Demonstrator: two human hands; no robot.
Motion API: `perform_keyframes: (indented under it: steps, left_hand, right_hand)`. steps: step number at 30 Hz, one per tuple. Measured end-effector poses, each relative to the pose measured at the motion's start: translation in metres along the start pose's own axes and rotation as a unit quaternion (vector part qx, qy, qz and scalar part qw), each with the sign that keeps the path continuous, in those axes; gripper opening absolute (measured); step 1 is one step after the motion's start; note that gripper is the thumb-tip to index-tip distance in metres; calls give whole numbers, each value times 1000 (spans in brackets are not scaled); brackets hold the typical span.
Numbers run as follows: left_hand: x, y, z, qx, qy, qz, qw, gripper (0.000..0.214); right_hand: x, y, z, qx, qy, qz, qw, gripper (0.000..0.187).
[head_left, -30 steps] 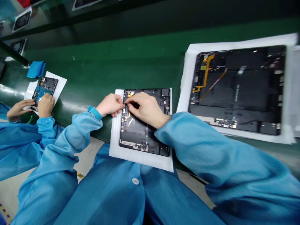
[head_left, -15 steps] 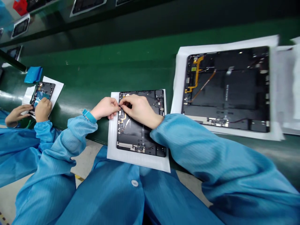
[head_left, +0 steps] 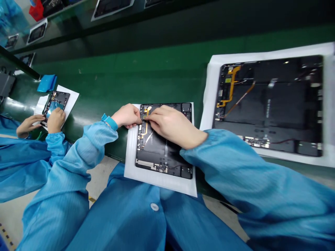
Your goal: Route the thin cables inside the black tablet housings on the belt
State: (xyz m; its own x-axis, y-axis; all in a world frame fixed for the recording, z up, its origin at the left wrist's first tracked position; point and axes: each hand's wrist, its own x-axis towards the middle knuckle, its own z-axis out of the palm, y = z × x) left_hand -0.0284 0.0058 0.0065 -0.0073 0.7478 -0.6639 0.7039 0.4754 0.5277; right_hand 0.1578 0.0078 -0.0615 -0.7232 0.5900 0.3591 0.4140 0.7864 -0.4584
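In front of me an opened tablet, black with an orange flex cable along its left side, lies on a white foam sheet. My left hand is closed in a pinch at the tablet's upper left edge; whatever its fingertips hold is hidden. Over the upper part of the tablet, my right hand has thumb and fingers pressed together beside the orange cable. Anything between those fingertips is too small to make out. A blue band circles my left wrist.
To the right a second opened tablet rests on a foam sheet. At left, a co-worker's hands work on another device near a blue packet. More tablets lie across the green bench, towards the back, with a red bin.
My right hand has moved slightly away from the left one, opening a small gap between the fingertips. The left stays at the tablet's edge. The whole view has shifted a little.
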Motion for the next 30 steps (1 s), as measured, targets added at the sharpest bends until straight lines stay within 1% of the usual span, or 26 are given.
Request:
perform_keyframes:
  steps: [2,5,8,12,14,16,18,20,24,27,30]
  left_hand:
    - [2,2,-4,23,-4,-1,1000,26]
    - [5,3,-9,23,-22,-11,999,27]
    - [6,2,-11,11,-32,-13,999,28]
    - [3,0,-9,13,-23,-8,1000,28]
    - [0,-2,-8,44,-2,13,999,26]
    - [-2,-2,-8,99,32,51,993,24]
    - [-3,-1,-8,156,65,92,981,21]
    - [-2,1,-8,200,81,119,969,18]
    - [3,6,-10,259,84,142,952,5]
    - [8,8,-11,275,77,159,945,10]
    - [17,7,-15,296,51,193,934,12]
  right_hand:
    - [0,-5,-8,-53,-45,4,998,30]
    - [2,-13,-17,-115,-103,7,988,31]
    - [4,-19,-22,-150,-131,13,980,31]
    - [6,-24,-25,-158,-156,21,975,29]
    - [8,-26,-26,-158,-165,29,973,29]
    - [9,-27,-28,-155,-169,35,973,28]
    - [9,-27,-30,-149,-168,35,974,28]
    - [10,-28,-32,-143,-171,35,974,27]
    - [11,-29,-35,-148,-186,41,970,27]
    - [11,-28,-35,-150,-192,39,969,29]
    - [12,-26,-36,-149,-196,43,968,30]
